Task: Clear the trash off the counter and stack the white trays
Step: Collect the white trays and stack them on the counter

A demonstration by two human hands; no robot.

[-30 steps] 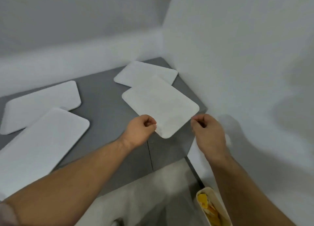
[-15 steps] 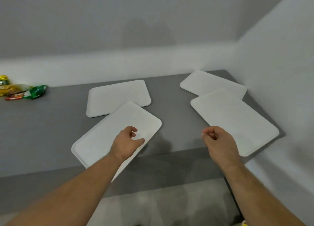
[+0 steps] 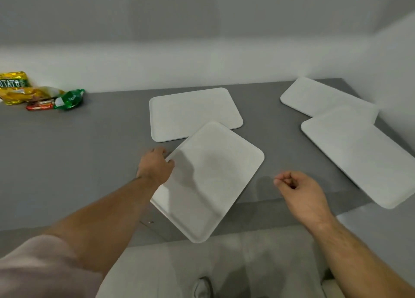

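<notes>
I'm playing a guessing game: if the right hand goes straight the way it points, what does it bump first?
Probably the near tray, at its right edge; the right hand points left toward it, though its height is unclear.

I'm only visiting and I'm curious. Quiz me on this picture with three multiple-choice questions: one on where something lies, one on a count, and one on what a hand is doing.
1. Where do the snack wrappers lie?
A. At the far left of the counter, by the wall
B. On a tray
C. On the floor

2. How many white trays are on the counter?
A. Two
B. Four
C. Six

3. What is the left hand doing?
A. Gripping the edge of the nearest tray
B. Lying flat on the counter
C. Holding a wrapper

Answers:
1 A: the wrappers sit bunched against the wall at the counter's far left.
2 B: two trays lie mid-counter and two at the right.
3 A: its thumb and fingers curl round that tray's left edge.
</notes>
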